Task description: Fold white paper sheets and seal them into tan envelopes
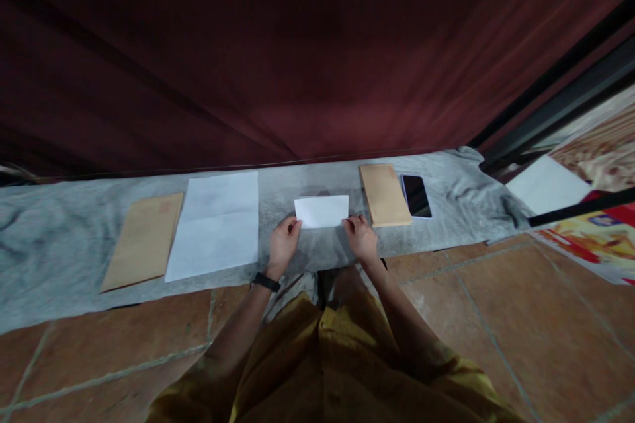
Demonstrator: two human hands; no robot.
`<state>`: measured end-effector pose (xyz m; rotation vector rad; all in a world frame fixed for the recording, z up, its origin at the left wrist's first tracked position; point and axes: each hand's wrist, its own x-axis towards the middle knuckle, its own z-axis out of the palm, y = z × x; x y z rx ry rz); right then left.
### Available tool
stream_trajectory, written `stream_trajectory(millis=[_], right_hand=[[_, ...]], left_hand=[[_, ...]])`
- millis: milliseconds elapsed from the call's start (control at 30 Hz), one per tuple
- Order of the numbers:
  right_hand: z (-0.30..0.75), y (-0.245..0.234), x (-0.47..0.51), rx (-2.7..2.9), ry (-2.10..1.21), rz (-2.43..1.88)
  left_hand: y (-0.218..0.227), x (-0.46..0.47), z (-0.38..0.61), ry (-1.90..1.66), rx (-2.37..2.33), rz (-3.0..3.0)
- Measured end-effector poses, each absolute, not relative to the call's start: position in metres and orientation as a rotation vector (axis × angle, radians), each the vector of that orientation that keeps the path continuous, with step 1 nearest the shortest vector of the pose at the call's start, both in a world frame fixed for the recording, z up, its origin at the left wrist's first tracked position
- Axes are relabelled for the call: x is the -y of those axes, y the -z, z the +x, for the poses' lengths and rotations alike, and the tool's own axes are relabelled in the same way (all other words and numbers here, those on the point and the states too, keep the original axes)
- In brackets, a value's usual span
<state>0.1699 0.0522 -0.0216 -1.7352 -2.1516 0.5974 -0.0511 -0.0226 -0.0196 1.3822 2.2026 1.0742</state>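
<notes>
A folded sheet of white paper (322, 211) is held level in front of me, a little above the grey cloth. My left hand (284, 241) pinches its lower left corner between thumb and fingers. At the lower right corner, my right hand (360, 238) grips it the same way. Just right of my right hand lies a brown envelope (385, 195). To the left, a larger flat sheet of white paper (215, 225) with faint creases rests on the cloth, beside another stack of brown envelopes (143, 238).
The grey cloth (461, 198) covers a long narrow surface. A dark smartphone (417, 196) lies beside the right envelope. A dark red curtain (307, 79) hangs behind. Black frame bars and printed posters (595, 231) stand at the right. Tiled floor (496, 304) runs along the front.
</notes>
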Motion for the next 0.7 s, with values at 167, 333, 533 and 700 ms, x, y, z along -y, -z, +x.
stream_trajectory(millis=[167, 333, 533, 700], right_hand=[[0.169, 0.019, -0.052, 2.193, -0.532, -1.762], [0.169, 0.015, -0.050, 2.224, -0.516, -1.769], [0.167, 0.012, -0.046, 2.215, -0.541, -1.821], [0.165, 0.011, -0.045, 2.245, -0.487, -1.853]], left_hand=[[0.020, 0.022, -0.050, -1.026, -2.235, 1.382], [0.018, 0.024, -0.046, -0.987, -2.259, 1.369], [0.013, 0.022, -0.043, -0.887, -2.299, 1.315], [0.009, 0.021, -0.041, -0.790, -2.365, 1.313]])
